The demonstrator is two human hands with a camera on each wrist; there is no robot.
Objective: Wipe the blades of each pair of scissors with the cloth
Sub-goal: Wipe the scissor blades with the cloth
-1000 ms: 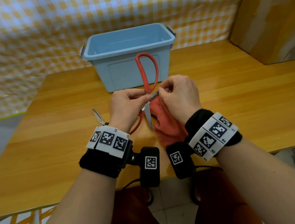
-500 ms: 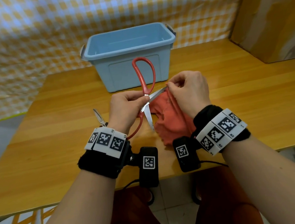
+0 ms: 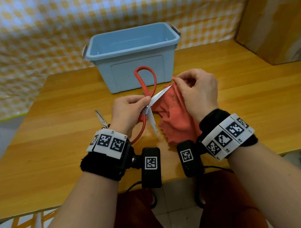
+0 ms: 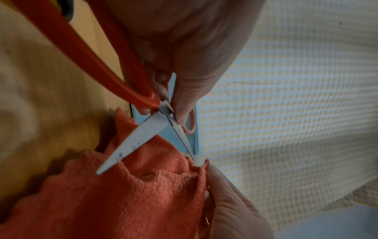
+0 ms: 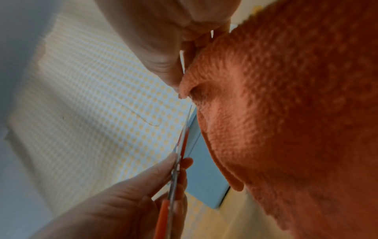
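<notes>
One wooden table (image 3: pixel 254 104), a pale blue bin (image 3: pixel 134 60) at its far side, checked sheeting (image 3: pixel 30 42) behind, a brown box (image 3: pixel 280 20) cut off at right. No readable writing – only black-and-white code squares on the wristbands (image 3: pixel 108 143). Orange cloth (image 3: pixel 175 119) bunched in the right hand (image 3: pixel 198 91), just off a blade tip. Red scissors (image 3: pixel 149 103) spread open, pinched at the pivot by the left hand (image 3: pixel 127 112). Second scissors (image 3: pixel 101 118) half hidden – only the blades showing.

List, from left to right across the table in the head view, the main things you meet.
Small silver metal scissors → left hand → red-handled scissors → orange terry cloth → right hand → brown cardboard box.
</notes>
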